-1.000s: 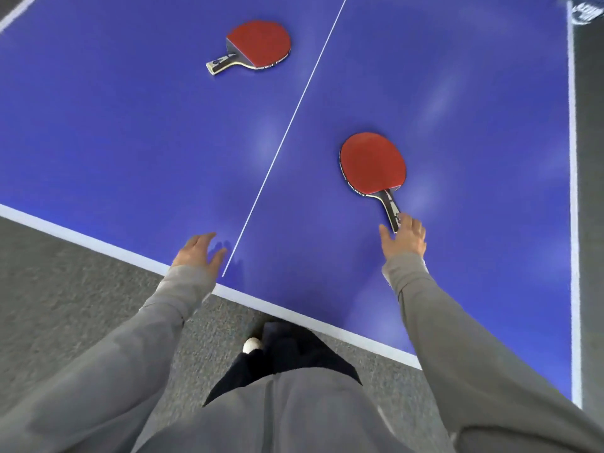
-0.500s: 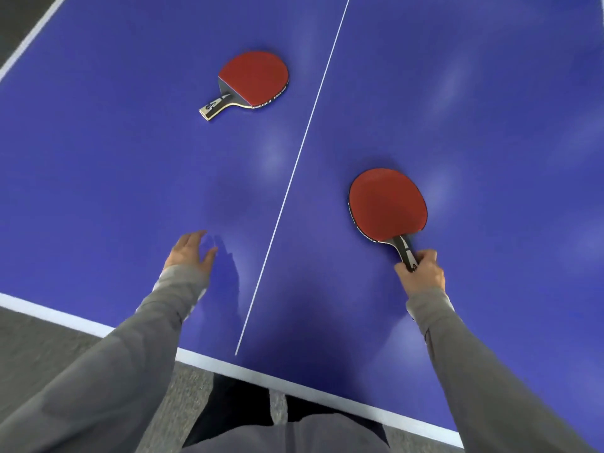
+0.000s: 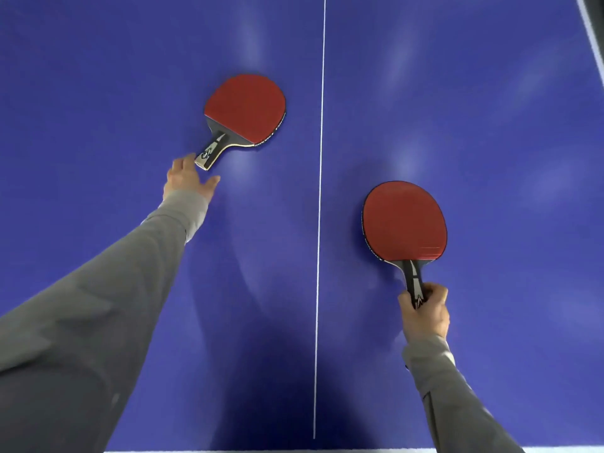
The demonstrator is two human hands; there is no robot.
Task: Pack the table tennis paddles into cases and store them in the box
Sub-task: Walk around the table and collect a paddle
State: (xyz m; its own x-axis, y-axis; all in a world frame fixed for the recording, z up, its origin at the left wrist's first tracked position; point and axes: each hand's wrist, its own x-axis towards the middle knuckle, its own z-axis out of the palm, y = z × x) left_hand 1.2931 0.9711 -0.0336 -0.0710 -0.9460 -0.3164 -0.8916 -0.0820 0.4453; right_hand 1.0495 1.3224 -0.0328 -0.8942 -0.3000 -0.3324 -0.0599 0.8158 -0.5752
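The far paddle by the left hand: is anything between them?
Nothing visible. The left hand is open at the butt of the far paddle, with only bare blue table around. The right hand grips the near paddle.

Two paddles are lying on the bench (image 3: pixel 490 125), one on each side of its centre line (image 3: pixel 322 158). The left paddle (image 3: pixel 245 109) is sitting farther away, the left grip (image 3: pixel 188 178) just touching its handle end. The right paddle (image 3: pixel 403 220) is lying nearer, its handle pointing toward the person, inside the right grip (image 3: pixel 425 313).
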